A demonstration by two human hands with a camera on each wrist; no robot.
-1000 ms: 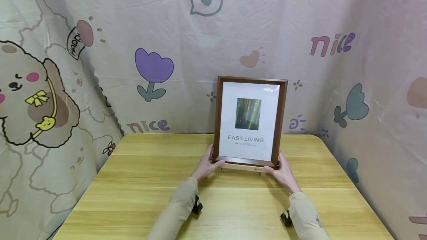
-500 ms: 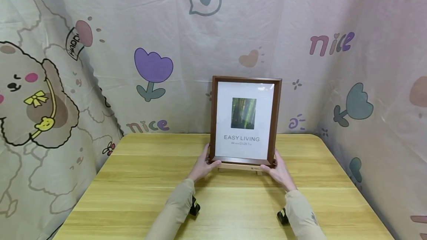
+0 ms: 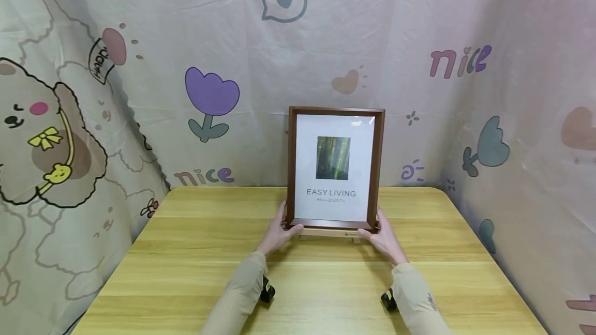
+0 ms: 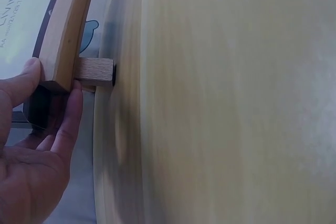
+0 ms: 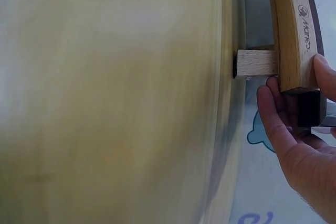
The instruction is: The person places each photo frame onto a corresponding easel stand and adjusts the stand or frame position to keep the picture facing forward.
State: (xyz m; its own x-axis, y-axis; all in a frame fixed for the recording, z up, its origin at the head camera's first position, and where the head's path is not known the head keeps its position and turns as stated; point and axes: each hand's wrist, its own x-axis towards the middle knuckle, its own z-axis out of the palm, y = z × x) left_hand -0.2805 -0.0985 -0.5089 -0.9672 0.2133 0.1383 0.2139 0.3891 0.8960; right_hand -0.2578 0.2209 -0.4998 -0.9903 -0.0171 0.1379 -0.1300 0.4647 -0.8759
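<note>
A brown picture frame (image 3: 336, 167) with a green forest print and the words "EASY LIVING" stands upright on a small wooden easel (image 3: 323, 232) near the table's back edge. My left hand (image 3: 278, 232) grips the frame's lower left corner, thumb in front and fingers at the side and behind. At the lower right corner, my right hand (image 3: 384, 237) holds it the same way. In the left wrist view, the easel's ledge (image 4: 64, 35) and a short leg (image 4: 95, 70) lie close to the fingertips. The right wrist view shows the ledge (image 5: 295, 35) bearing a printed logo.
A light wooden table (image 3: 195, 242) spreads out in front of and beside the easel. Behind it and along both sides hangs a printed cloth (image 3: 261, 66) with cartoon patterns. A black wrist camera (image 3: 267, 290) sits under the left sleeve, another (image 3: 388, 300) under the right.
Both hands and the picture frame, together with its easel, have shifted a little to the left along the table. The grip on both lower corners looks the same.
</note>
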